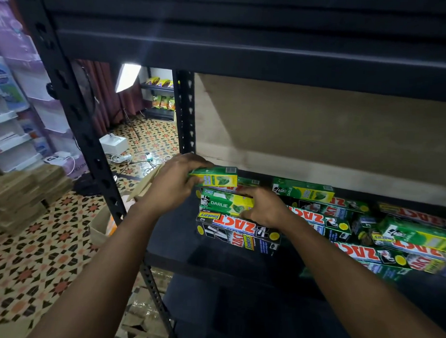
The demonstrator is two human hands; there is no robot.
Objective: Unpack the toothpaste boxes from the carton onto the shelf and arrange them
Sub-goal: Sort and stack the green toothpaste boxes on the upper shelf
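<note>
Now the green and yellow cardboard Darlie toothpaste box (216,177) is at the top of a small stack at the left end of the black metal shelf board (174,243). The left hand (170,184) grips its left end, fingers curled over the top edge. Whether the box rests on the stack or is lifted just clear, I cannot tell.

Beneath it lies a second green Darlie box (223,203), label facing forward. The right hand (263,210) holds that box's right end, fingers wrapped round it. Under both rests a black and red ZACT toothpaste box (237,228) at the base of the stack.

To the right, a loose jumble of green and black toothpaste boxes (366,234) lies at mixed angles across the shelf, some overlapping. A pale backing board (319,126) stands behind them.

Left of the black perforated upright post (91,149), an open brown cardboard carton (100,222) stands on the patterned tiled floor (37,251). Farther back, a white softbox lamp (127,77) glows beside dark red curtains (100,93).
</note>
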